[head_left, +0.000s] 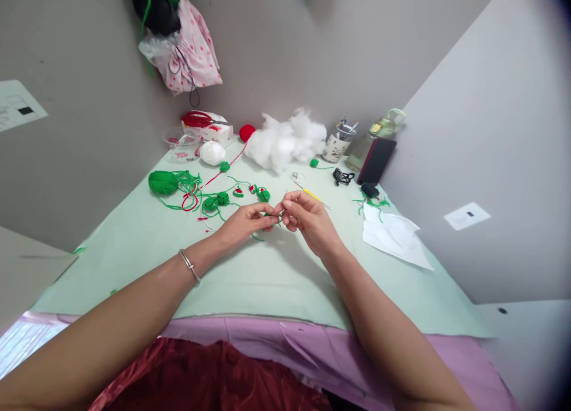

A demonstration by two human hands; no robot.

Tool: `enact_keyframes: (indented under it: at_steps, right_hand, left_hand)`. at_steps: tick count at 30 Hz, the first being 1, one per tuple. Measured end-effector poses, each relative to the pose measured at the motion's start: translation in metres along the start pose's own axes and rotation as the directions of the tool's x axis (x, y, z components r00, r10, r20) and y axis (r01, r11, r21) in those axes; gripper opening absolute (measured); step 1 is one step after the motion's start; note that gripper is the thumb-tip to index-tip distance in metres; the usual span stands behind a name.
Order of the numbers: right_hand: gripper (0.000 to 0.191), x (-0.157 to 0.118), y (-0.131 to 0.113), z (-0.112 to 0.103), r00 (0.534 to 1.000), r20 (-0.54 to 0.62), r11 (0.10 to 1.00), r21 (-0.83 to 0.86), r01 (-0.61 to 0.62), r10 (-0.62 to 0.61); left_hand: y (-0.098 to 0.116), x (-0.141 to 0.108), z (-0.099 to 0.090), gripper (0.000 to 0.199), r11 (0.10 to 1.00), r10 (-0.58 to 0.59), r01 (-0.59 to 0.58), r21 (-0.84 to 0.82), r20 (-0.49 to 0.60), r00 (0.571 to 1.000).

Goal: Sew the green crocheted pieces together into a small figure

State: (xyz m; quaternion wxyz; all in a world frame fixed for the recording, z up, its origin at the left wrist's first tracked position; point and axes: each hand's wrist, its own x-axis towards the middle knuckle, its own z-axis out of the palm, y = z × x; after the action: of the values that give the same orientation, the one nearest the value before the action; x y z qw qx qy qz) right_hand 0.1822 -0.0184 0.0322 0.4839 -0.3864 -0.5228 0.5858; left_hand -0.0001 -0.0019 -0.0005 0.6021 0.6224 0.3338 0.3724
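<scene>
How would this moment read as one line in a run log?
left hand: pinching | right hand: pinching, close by | at hands: green piece, mostly hidden | nearby: yellow-handled tool, white stuffing

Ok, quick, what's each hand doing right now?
Left hand: closed, apparently pinching green yarn.
Right hand: fingertips closed together; whether holding anything can't be told.

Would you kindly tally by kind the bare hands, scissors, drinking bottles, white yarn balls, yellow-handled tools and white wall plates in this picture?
Bare hands, left hand and right hand: 2
Scissors: 1
Drinking bottle: 1
White yarn ball: 1
Yellow-handled tool: 1
White wall plates: 2
Total: 8
</scene>
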Motion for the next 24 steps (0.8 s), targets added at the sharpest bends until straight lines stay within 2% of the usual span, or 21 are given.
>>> enact_keyframes:
  at_steps: [3, 5, 10, 15, 17, 19, 22, 24]
  right_hand:
    - [0.029, -0.001, -0.001, 0.001, 0.999, 0.040, 0.999, -0.015, -0.030, 0.031]
    - [0.025, -0.002, -0.002, 0.001, 0.999, 0.038, 1.000, -0.024, -0.009, 0.010]
    - [0.019, -0.005, -0.010, 0.000, 0.999, 0.026, 0.997, -0.067, 0.028, -0.026]
    - [0.020, -0.006, -0.012, 0.000, 0.996, -0.009, 0.985, -0.149, 0.083, -0.086]
    - [0.020, -0.005, -0.009, 0.000, 0.991, -0.028, 0.984, -0.129, 0.125, -0.130]
    - [0.020, -0.004, -0.007, -0.002, 0.986, -0.045, 0.983, -0.093, 0.159, -0.163]
    - [0.021, -0.004, -0.011, -0.005, 0.980, -0.057, 0.980, -0.076, 0.185, -0.190]
    - [0.022, -0.005, -0.016, -0.007, 0.980, -0.037, 0.973, -0.132, 0.189, -0.195]
  left_hand:
    - [0.000, 0.000, -0.001, 0.024, 0.999, 0.013, -0.012, -0.033, 0.039, 0.999]
    - [0.000, 0.000, -0.002, 0.029, 0.999, 0.022, -0.020, -0.049, 0.041, 0.999]
    - [0.001, 0.001, -0.001, 0.041, 1.000, -0.004, 0.004, -0.009, -0.049, 0.999]
    - [-0.004, 0.002, 0.002, 0.034, 0.987, 0.004, 0.004, 0.162, -0.047, 0.999]
    - [-0.006, 0.002, 0.003, 0.028, 0.966, 0.019, -0.010, 0.258, -0.032, 0.999]
    - [-0.006, 0.002, 0.004, 0.024, 0.958, 0.022, -0.015, 0.286, -0.024, 0.999]
    - [-0.004, 0.001, 0.004, 0.029, 0.989, -0.025, 0.029, 0.143, -0.027, 0.999]
    - [-0.003, 0.002, 0.002, 0.035, 0.999, -0.035, 0.036, 0.019, -0.030, 0.999]
